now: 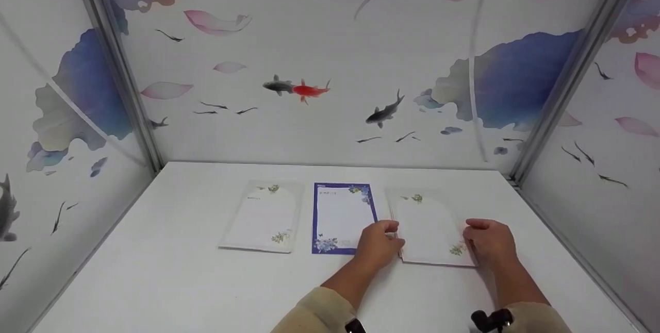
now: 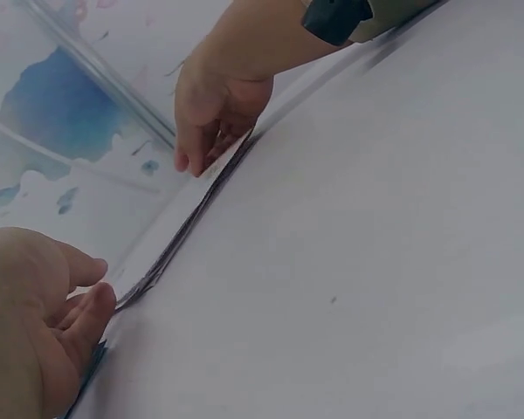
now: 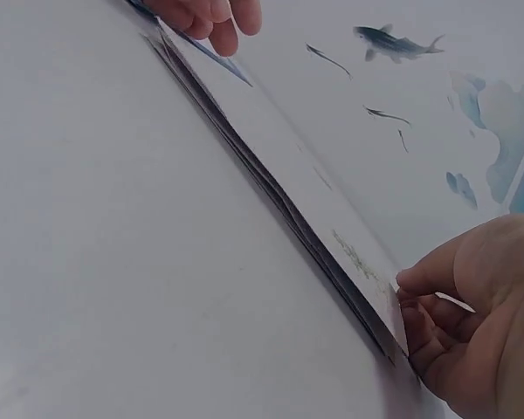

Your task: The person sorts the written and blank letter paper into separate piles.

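Observation:
A stack of white paper sheets [image 1: 428, 230] with a printed green floral design lies at the right of the table, several layers showing along its near edge in both wrist views. My left hand [image 1: 379, 244] holds its left edge, thumb and fingers at the side near the front corner. On the opposite edge, my right hand [image 1: 492, 243] has thumb and curled fingers against the paper; the right wrist view shows this right hand [image 3: 480, 323] at the near corner. Beside my left hand lies a blue-bordered flowered sheet [image 1: 343, 214], partly covered by that hand.
Another stack of flower-printed sheets [image 1: 263, 219] lies at the left of the white table [image 1: 180, 292]. Panels painted with fish and petals [image 1: 335, 127] enclose the back and both sides, joined by metal posts [image 1: 562, 80].

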`<move>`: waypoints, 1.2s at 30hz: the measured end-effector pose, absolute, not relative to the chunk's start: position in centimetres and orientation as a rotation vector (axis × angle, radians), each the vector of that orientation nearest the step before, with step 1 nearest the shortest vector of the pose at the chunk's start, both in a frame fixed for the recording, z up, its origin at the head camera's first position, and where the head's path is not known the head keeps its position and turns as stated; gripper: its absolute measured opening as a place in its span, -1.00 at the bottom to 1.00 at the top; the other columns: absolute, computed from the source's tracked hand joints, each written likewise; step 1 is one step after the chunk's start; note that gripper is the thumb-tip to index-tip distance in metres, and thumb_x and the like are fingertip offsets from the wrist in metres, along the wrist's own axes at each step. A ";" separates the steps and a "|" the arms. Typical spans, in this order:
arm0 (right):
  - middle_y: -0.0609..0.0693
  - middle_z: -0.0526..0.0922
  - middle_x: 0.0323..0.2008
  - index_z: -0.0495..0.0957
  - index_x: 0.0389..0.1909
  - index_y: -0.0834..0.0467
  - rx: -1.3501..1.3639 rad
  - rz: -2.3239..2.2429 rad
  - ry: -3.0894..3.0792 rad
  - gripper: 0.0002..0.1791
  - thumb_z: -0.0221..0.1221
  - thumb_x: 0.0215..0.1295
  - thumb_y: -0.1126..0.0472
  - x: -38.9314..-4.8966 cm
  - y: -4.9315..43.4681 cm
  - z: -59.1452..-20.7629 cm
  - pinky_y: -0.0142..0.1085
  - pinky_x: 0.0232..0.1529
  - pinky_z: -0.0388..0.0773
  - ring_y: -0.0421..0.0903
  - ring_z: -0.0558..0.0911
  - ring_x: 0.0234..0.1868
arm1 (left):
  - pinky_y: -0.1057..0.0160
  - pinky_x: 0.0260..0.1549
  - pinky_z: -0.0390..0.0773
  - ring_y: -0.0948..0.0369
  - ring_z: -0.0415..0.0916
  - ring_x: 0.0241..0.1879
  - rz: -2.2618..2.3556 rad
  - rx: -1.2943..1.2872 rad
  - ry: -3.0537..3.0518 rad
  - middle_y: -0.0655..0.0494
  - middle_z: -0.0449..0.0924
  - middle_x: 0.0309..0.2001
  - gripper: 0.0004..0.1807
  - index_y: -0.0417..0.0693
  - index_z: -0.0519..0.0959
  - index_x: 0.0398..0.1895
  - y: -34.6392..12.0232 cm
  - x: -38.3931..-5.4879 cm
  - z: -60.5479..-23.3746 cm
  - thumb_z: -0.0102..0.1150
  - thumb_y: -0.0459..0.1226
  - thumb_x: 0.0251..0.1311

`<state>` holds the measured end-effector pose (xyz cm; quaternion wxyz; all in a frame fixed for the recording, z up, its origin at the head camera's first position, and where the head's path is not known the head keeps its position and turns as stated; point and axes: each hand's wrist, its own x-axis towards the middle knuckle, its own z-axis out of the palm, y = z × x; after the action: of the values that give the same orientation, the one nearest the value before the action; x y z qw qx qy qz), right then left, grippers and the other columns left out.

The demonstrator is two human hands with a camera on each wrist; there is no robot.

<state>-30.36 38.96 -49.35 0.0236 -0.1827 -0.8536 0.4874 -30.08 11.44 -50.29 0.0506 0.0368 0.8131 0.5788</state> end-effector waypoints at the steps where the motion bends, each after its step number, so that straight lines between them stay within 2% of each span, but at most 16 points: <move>1: 0.34 0.52 0.43 0.49 0.46 0.24 -0.563 1.519 -2.629 -0.46 0.15 0.60 0.07 -30.4 38.9 -49.3 -0.20 0.20 0.70 0.20 0.57 0.35 | 0.06 0.29 0.69 0.19 0.68 0.11 1.773 0.119 2.467 0.17 0.73 0.16 -0.59 0.03 0.67 0.27 11.4 -30.1 -50.2 0.41 -0.22 0.38; 6: 0.23 0.57 0.40 0.47 0.49 0.15 -0.522 1.610 -2.568 -0.43 0.10 0.65 -0.08 -30.9 38.4 -48.9 -0.44 0.00 0.68 0.07 0.60 0.25 | 0.10 0.26 0.71 0.23 0.69 0.09 1.845 0.160 2.434 0.11 0.73 0.17 -0.59 0.03 0.65 0.29 10.9 -30.1 -50.2 0.38 -0.17 0.41; 11: 0.19 0.65 0.33 0.48 0.49 0.16 -0.467 1.700 -2.578 -0.45 0.09 0.67 -0.04 -31.5 37.4 -48.2 -0.41 -0.04 0.67 -0.01 0.61 0.09 | 0.18 0.18 0.74 0.25 0.70 0.06 1.917 0.184 2.412 0.08 0.74 0.17 -0.59 0.02 0.65 0.29 10.2 -30.5 -50.0 0.39 -0.19 0.40; 14: 0.18 0.67 0.31 0.49 0.48 0.16 -0.427 1.743 -2.582 -0.46 0.12 0.65 -0.03 -31.7 36.4 -47.7 -0.39 -0.04 0.69 -0.01 0.63 0.07 | 0.21 0.16 0.74 0.26 0.69 0.08 1.933 0.181 2.425 0.09 0.73 0.17 -0.58 0.05 0.65 0.29 9.3 -31.1 -49.7 0.39 -0.18 0.41; 22: 0.16 0.59 0.44 0.45 0.51 0.09 -0.265 1.877 -2.547 -0.40 0.17 0.61 -0.10 -32.2 32.0 -46.6 -0.29 0.25 0.70 0.07 0.63 0.37 | 0.12 0.30 0.68 0.17 0.68 0.23 1.947 0.112 2.481 0.09 0.71 0.26 -0.51 0.09 0.59 0.38 5.0 -32.7 -48.8 0.36 -0.09 0.44; 27: 0.14 0.57 0.45 0.48 0.49 0.08 -0.229 1.885 -2.538 -0.42 0.20 0.59 -0.08 -32.9 28.4 -46.1 -0.15 0.36 0.66 0.09 0.61 0.41 | 0.11 0.32 0.67 0.14 0.66 0.28 1.985 0.091 2.500 0.05 0.67 0.33 -0.45 0.10 0.55 0.44 1.5 -33.7 -48.5 0.37 -0.06 0.43; 31: 0.11 0.57 0.46 0.47 0.50 0.06 -0.221 1.908 -2.525 -0.41 0.22 0.58 -0.09 -33.5 25.9 -45.8 -0.05 0.44 0.60 0.09 0.60 0.45 | 0.09 0.33 0.66 0.11 0.64 0.30 2.022 0.053 2.502 0.03 0.66 0.34 -0.40 0.02 0.52 0.47 -1.2 -34.2 -48.4 0.38 -0.07 0.42; 36: 0.11 0.59 0.45 0.49 0.49 0.05 -0.164 1.953 -2.493 -0.43 0.23 0.57 -0.05 -33.9 23.4 -45.9 -0.02 0.47 0.57 0.11 0.60 0.46 | 0.08 0.33 0.66 0.09 0.63 0.31 2.050 -0.050 2.530 0.05 0.66 0.33 -0.36 0.00 0.50 0.49 -4.2 -34.8 -48.3 0.40 -0.10 0.40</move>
<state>-33.95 23.41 -45.93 -0.0147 -0.0518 -0.7860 0.6159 -34.84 -4.19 -48.27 -0.0574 -0.0152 0.7756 0.6284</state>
